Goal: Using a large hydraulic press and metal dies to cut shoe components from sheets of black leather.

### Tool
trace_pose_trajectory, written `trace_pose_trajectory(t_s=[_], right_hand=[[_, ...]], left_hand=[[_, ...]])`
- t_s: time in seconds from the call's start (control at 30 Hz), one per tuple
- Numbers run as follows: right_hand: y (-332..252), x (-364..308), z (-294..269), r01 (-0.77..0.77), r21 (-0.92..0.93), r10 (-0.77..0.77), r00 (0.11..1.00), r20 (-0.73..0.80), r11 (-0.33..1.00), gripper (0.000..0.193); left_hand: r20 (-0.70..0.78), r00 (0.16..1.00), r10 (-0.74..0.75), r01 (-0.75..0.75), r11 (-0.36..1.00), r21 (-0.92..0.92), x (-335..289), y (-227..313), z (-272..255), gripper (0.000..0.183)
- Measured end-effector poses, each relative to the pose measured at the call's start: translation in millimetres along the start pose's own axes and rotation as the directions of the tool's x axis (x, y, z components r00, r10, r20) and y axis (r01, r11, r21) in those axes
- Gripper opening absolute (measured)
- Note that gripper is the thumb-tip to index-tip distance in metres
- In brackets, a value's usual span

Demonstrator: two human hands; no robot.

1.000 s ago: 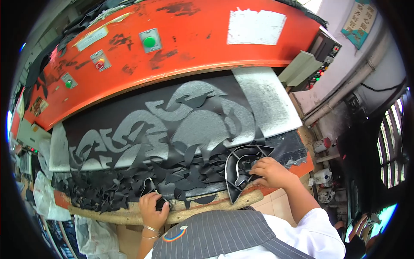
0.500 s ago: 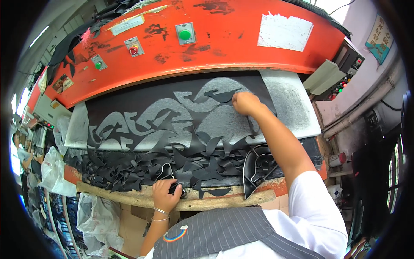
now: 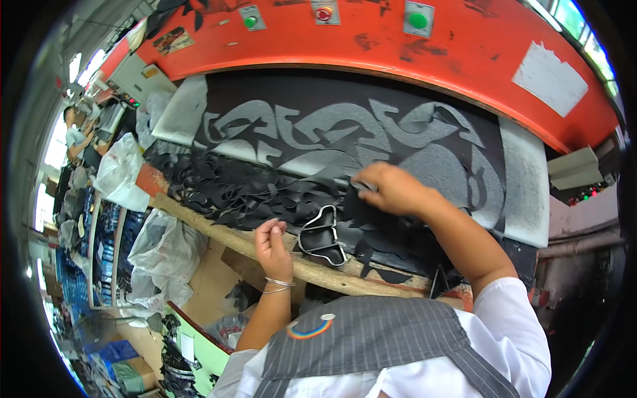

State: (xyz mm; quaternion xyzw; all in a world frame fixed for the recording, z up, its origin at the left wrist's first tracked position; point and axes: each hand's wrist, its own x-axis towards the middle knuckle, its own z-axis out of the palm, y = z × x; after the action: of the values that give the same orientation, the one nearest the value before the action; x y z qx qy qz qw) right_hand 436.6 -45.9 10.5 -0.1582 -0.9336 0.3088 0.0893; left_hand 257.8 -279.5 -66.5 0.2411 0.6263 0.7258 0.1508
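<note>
A black sheet (image 3: 424, 132) full of cut-out holes lies on the grey pad (image 3: 524, 179) of an orange press (image 3: 371, 40). My right hand (image 3: 391, 189) reaches over it and pinches a black piece at the sheet's near part. A steel cutting die (image 3: 323, 235) with a curved outline rests on the black scraps near the wooden front edge (image 3: 312, 268). My left hand (image 3: 272, 242) sits just left of the die, fingers curled, a bangle on the wrist. Whether it touches the die is unclear.
A heap of black offcuts (image 3: 225, 192) covers the left front of the bed. Green and red buttons (image 3: 418, 18) sit on the press head. Plastic bags (image 3: 159, 245) hang below left. Another person (image 3: 73, 136) works far left. A grey control box (image 3: 574, 169) stands right.
My right hand has come back from the far part of the sheet toward the near edge. The cutting die now lies beside my left hand instead of at the right.
</note>
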Motion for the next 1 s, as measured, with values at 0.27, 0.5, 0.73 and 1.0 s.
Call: trace_pose_trajectory(t_s=[0.27,0.5,0.73,1.0], right_hand=[[-19,-26,21,0.145,-0.037,-0.143,0.988,0.055,0.989,0.029],[-24,-58,9,0.038,-0.068,-0.029,0.991,0.131,0.997,0.03],[-27,-73,9,-0.017,-0.057,0.027,0.983,0.182,0.998,0.031],[-26,-78,-4,-0.11,0.183,0.12,0.992,-0.042,0.977,0.053]], left_hand=[[0.035,0.981,0.189,-0.154,0.667,0.729,48,19,-78,0.012],[0.122,0.917,0.379,-0.242,0.287,0.927,145,9,-143,0.023],[0.216,0.931,-0.295,-0.299,-0.277,0.913,214,21,-160,0.045],[-0.046,0.928,0.37,-0.287,0.788,0.544,223,22,-147,0.037]])
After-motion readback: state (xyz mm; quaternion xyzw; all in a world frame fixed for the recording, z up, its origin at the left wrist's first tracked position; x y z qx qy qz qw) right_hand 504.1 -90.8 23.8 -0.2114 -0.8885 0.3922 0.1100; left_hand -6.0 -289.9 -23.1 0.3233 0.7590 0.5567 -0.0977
